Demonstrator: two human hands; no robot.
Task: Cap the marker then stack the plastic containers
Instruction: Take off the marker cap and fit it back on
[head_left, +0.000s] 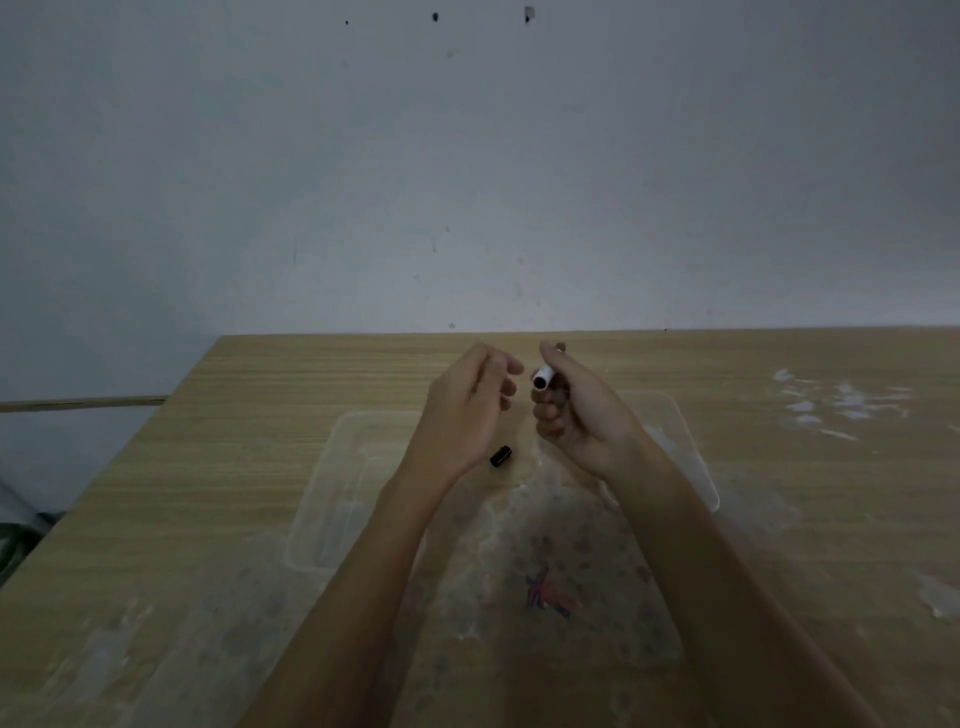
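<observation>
My right hand (569, 410) grips a white marker (543, 375), whose dark end points left toward my other hand. My left hand (467, 410) hovers just left of it with fingers loosely curled and nothing in them. A small black cap (501, 456) lies below the hands, over the clear plastic container (332, 488) that rests on the wooden table (208, 467). Part of a second clear container (691, 447) shows behind my right forearm. How the two containers overlap is hard to tell.
The table's left edge runs diagonally from the back left toward me. A grey wall stands right behind the table's far edge. White smears mark the tabletop at the right (841, 405), and a red and blue scribble (545, 597) lies near me.
</observation>
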